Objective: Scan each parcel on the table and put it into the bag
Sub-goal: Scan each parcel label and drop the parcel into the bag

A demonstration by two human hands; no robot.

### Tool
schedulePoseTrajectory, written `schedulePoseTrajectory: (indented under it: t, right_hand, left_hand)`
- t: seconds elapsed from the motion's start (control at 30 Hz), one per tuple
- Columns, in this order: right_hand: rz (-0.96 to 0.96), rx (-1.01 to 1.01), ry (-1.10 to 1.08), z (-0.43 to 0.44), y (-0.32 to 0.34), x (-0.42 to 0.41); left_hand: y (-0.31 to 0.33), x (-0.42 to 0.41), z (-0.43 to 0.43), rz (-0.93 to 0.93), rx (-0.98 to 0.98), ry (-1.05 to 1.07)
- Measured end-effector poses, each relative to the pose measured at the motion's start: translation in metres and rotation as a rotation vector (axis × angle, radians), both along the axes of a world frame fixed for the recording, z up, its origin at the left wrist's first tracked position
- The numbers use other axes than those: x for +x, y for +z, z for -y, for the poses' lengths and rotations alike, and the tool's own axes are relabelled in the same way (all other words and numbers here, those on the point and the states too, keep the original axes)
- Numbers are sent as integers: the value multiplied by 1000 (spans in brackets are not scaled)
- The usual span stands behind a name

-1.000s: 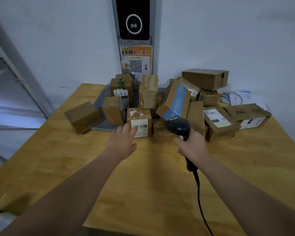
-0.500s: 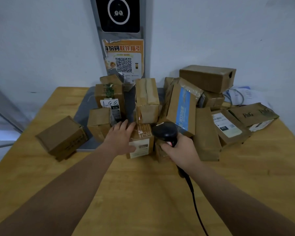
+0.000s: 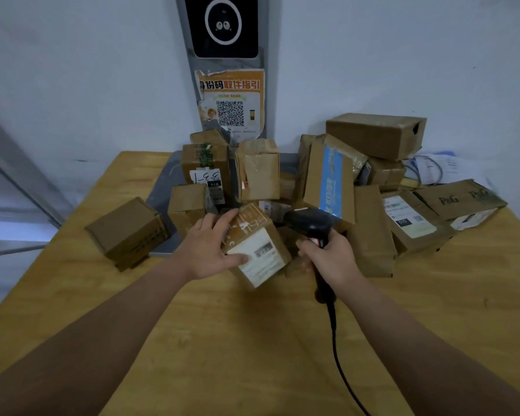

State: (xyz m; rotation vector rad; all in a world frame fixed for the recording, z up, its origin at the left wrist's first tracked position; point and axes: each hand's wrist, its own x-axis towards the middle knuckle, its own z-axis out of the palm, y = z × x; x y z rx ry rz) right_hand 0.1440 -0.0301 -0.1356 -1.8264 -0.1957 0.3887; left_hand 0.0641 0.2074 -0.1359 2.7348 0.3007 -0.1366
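Note:
My left hand grips a small cardboard parcel with a white label on its front face, tilted and lifted off the wooden table. My right hand holds a black barcode scanner by its handle, just right of that parcel, its black cable trailing toward me. Behind them lies a pile of several brown parcels, among them one with a blue stripe and one marked "3-3-1". No bag is in view.
A lone box sits at the left of the pile on the edge of a grey pad. A P&G box and papers with a cable lie at the right. A wall terminal with a QR poster stands behind.
My left hand has reached the labelled parcel, closed on it and lifted it, tilting it toward me. The scanner in my right hand has moved in close beside it.

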Motion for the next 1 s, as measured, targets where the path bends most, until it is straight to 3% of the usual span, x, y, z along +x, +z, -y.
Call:
schedulePoseTrajectory:
  t: [0.23, 0.37, 0.57, 0.77, 1.0]
  right_hand:
    - [-116, 192, -33, 18, -16, -14]
    - [-144, 258, -30, 24, -20, -21]
    - [-105, 326, -16, 20, -19, -29]
    - [-159, 485, -90, 17, -14, -26]
    - [-117, 567, -172, 10, -9, -26]
  left_hand:
    - [-15, -19, 19, 55, -819, 369]
    - [-28, -30, 36, 155, -1138, 568]
    - [-30, -24, 64, 256, -1566, 591]
    - [-19, -15, 83, 191, -1598, 516]
    - [-29, -15, 101, 169, -1383, 391]
